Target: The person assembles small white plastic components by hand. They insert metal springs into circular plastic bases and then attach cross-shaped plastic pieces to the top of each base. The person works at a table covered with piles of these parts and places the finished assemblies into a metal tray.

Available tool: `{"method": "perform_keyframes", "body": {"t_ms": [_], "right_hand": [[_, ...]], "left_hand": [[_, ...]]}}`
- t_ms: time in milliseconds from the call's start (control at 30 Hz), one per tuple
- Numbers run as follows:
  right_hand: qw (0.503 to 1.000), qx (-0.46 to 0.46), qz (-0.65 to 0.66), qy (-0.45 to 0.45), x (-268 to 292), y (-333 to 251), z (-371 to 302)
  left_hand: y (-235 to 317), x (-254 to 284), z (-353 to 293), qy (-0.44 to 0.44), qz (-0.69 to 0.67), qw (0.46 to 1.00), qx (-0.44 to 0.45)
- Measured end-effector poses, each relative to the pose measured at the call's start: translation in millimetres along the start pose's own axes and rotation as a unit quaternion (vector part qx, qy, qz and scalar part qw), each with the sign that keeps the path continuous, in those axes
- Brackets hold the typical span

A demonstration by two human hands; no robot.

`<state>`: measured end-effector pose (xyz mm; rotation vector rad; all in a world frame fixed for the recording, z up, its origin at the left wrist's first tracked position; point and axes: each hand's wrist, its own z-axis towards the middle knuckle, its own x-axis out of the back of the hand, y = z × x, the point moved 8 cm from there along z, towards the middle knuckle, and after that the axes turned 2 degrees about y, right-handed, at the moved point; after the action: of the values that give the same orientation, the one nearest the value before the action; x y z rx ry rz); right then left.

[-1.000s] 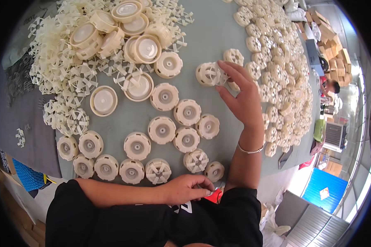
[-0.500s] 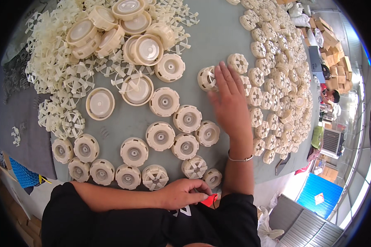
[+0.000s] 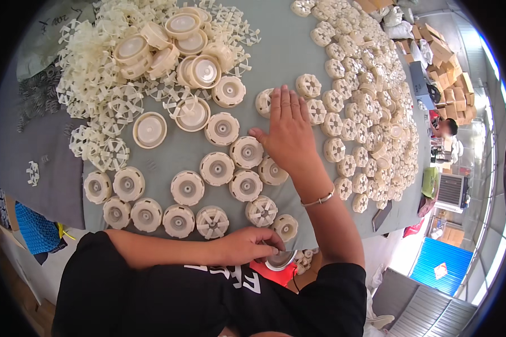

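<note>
My right hand (image 3: 291, 133) is flat, with fingers stretched out and thumb apart. Its fingers cover the right part of a cream plastic cap (image 3: 262, 103); whether they press on it I cannot tell. Near the table's front edge, my left hand (image 3: 247, 246) has its fingers curled in, and what they pinch, if anything, is hidden. Just beyond it sits a round cap with a central hub (image 3: 285, 227), beside a cap topped by a spoked insert (image 3: 261, 210). Below the left fingers show a round metal rim (image 3: 281, 260) and something red (image 3: 275, 274).
Several open caps (image 3: 187, 188) stand in loose rows before me. At the far left lie a heap of spoked plastic inserts (image 3: 95, 73) and piled caps (image 3: 205, 72). Many spoked caps (image 3: 371, 112) crowd the right side. A dark flat object (image 3: 382, 217) lies at the right edge.
The view has shifted slightly. My right hand has turned and flattened, its thumb now spread, still at the same cap. More of the metal rim and red thing shows below my left hand.
</note>
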<state>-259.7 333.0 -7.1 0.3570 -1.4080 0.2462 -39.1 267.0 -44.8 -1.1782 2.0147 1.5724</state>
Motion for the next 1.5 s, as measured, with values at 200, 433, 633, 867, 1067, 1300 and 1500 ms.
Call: {"method": "perform_keyframes", "body": {"t_ms": [200,433,633,867,1067,1300,1500], "right_hand": [[0.994,-0.021,0.107,-0.012,9,1,9],[0.986,0.019,0.168,-0.011,-2,-12,11],[0.915,-0.088,0.387,0.07,-5,27,15],[0.902,-0.026,0.392,0.179,80,-2,-17],[0.903,-0.001,0.402,0.15,127,-36,-76],[0.896,-0.028,0.423,0.132,121,-38,-99],[0.897,-0.02,0.433,0.088,117,-49,-108]], "left_hand": [[-15,0,3,0.006,0.022,1.0,-0.02],[-5,-2,-1,0.0,0.033,0.999,-0.036],[-6,-11,-3,-0.022,0.049,0.997,-0.052],[32,-9,-22,-0.004,-0.113,0.982,-0.154],[57,17,-43,0.085,-0.184,0.923,-0.326],[71,25,-47,0.121,-0.193,0.909,-0.349],[67,28,-46,0.184,-0.207,0.904,-0.326]]}}
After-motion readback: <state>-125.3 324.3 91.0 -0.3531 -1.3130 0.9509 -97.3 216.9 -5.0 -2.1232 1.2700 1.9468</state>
